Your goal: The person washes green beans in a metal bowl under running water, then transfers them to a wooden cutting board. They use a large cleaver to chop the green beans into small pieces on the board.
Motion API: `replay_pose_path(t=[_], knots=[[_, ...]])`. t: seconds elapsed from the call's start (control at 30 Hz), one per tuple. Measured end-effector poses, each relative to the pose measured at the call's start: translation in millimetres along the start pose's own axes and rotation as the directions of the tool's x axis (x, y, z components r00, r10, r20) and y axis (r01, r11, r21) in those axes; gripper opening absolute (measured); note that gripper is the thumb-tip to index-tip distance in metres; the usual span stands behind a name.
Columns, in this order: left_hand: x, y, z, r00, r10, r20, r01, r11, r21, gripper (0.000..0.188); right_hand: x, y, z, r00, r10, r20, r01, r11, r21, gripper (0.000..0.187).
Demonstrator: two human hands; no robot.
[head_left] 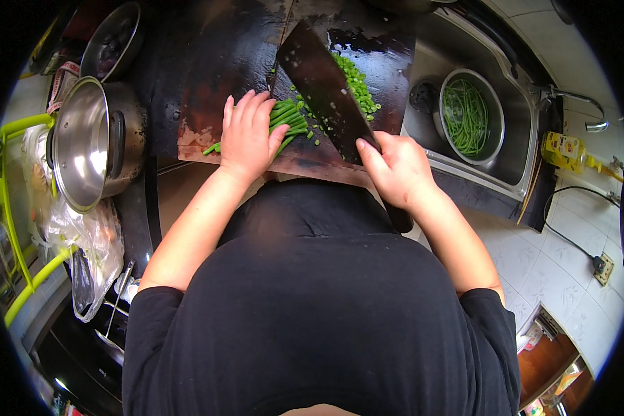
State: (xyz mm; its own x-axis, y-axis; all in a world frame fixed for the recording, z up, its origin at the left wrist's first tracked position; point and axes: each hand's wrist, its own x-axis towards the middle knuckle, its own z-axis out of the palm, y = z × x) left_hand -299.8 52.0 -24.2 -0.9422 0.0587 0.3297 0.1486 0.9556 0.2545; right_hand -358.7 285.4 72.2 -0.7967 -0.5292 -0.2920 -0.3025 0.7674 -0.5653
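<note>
On the dark wet cutting board [208, 76], my left hand [246, 132] lies over a bunch of long green beans [291, 119], holding it with the fingers on the far side and the thumb on the near side. The bunch's cut ends stick out to the right, and a few tips show left of the wrist. My right hand [395, 166] is closed around the handle of a wide dark cleaver [319, 87]. Its blade slants up to the left, just right of the bunch, with small green bits stuck on it. Beyond the blade sits a pile of chopped green beans [357, 83], partly covered by it.
Right of the board, a metal bowl of whole long beans [466, 118] stands in the steel sink [423, 132]. A faucet [589, 111] and a yellow bottle [563, 152] are beyond. At left are a steel pot [80, 145], a dark-filled bowl [111, 41], a plastic bag [97, 243] and a green rack [7, 187].
</note>
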Motion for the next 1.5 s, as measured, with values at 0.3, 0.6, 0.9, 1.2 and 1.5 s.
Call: replay_pose_path(t=[0.3, 0.6, 0.9, 1.2, 1.5], knots=[[1.9, 5.8, 24.4, 0.990, -0.094, -0.108, 0.094, 0.996, -0.005, 0.035, -0.3, -31.4, 4.4, 1.000, 0.016, 0.021, -0.015, 0.997, -0.078, 0.024], [6.1, 3.8, 22.4, 0.992, -0.101, -0.073, 0.103, 0.994, 0.027, 0.027, 11.8, -53.3, 9.0, 0.988, 0.108, 0.108, -0.085, 0.977, -0.198, 0.027], [7.1, 3.6, 19.8, 0.992, -0.123, 0.007, 0.123, 0.992, -0.030, 0.029, 39.4, -58.7, 35.7, 0.985, 0.162, 0.056, -0.144, 0.961, -0.238, 0.029], [4.6, 2.3, 23.5, 0.990, -0.122, -0.067, 0.120, 0.992, -0.035, 0.030, 17.8, -34.6, 27.0, 0.997, 0.069, -0.033, -0.073, 0.989, -0.132, 0.027], [4.8, 0.0, 25.4, 0.990, -0.100, -0.101, 0.099, 0.995, -0.021, 0.026, 10.5, -58.2, 15.1, 0.984, 0.155, 0.090, -0.132, 0.966, -0.223, 0.028]])
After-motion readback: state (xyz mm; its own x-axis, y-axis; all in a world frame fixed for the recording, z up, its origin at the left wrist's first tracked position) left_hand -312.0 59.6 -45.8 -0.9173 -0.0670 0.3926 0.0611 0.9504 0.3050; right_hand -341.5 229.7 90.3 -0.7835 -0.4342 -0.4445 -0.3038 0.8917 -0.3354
